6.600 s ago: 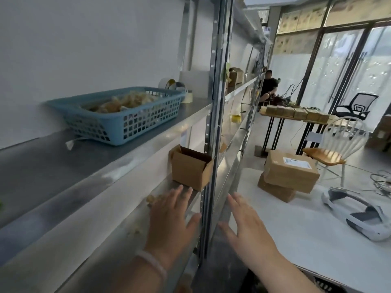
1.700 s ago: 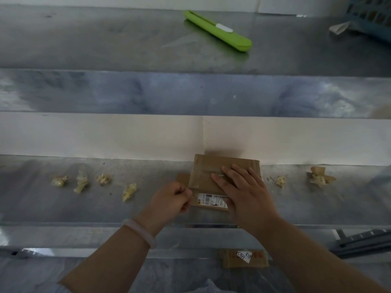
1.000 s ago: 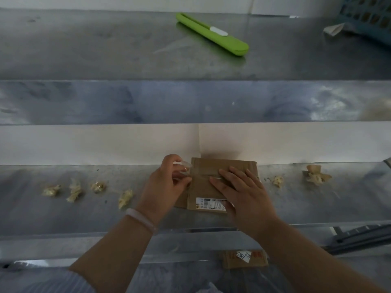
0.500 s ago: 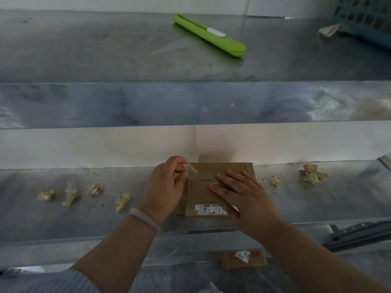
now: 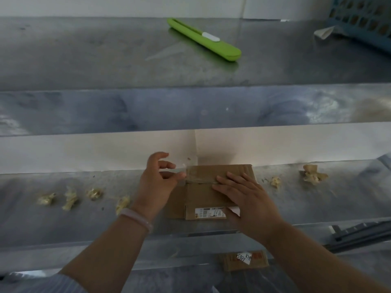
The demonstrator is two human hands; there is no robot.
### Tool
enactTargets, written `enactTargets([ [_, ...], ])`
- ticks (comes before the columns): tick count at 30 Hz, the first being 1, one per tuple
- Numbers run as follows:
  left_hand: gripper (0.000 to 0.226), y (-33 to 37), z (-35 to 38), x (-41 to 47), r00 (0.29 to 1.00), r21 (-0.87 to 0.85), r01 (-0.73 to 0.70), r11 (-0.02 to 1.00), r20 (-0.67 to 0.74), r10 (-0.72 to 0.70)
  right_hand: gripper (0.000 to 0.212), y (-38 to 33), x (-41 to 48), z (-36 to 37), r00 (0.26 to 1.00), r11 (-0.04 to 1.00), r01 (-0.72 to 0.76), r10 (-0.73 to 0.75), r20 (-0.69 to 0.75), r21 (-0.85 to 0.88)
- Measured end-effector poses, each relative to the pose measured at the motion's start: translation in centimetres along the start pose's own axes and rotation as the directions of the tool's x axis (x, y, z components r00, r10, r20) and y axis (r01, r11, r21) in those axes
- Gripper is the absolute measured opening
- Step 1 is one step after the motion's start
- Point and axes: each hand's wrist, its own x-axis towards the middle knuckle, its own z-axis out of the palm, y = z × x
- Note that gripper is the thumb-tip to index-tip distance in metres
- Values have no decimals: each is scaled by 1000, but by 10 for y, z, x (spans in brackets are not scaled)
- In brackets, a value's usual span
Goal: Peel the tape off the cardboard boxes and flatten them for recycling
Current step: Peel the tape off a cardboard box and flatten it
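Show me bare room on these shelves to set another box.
Upper steel shelf: bare left of the green plastic cutter. Lower shelf: bare beyond the rightmost crumpled tape wad. Crowded centre: left hand pinching clear tape, right hand pressing the brown cardboard box.

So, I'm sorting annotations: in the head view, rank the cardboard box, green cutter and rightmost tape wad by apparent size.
1. cardboard box
2. green cutter, similar length, far narrower; different shelf, so unsure
3. rightmost tape wad

Right hand [image 5: 247,199] flat on cardboard box [image 5: 201,195] — left hand [image 5: 156,185] pinches tape [image 5: 198,176] end.
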Motion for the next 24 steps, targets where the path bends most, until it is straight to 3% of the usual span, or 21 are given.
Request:
enactTargets([
  [3, 29, -12, -6, -6, 990, -3, 44, 999, 134, -43, 73, -2, 0, -1, 999, 1000, -24, 24, -24, 12],
  [9, 43, -18, -9, -24, 964, -109, 62, 992, 264, -31, 71, -2, 1, -8, 993, 997, -46, 52, -105, 58],
  [11, 39, -15, -8, -28, 966, -33, -9, 999, 257, 17, 63, -3, 2, -11, 990, 992, -63, 76, -120, 108],
  [16, 13, -2, 4, -36, 973, 236, -232, 944, 34, 230, 59, -10, 14, -12, 981, 982, -157, 168, -97, 105],
  [19, 7, -1, 2, -32, 934, 300, -357, 884, 87, 347, 61, -16, 22, -7, 983, 982, -175, 179, -49, 69],
  [24, 6, 3, -3, -25, 892, 347, -451, 822, 186, 412, 60, -19, 19, -5, 978, 975, -192, 199, -59, 111],
])
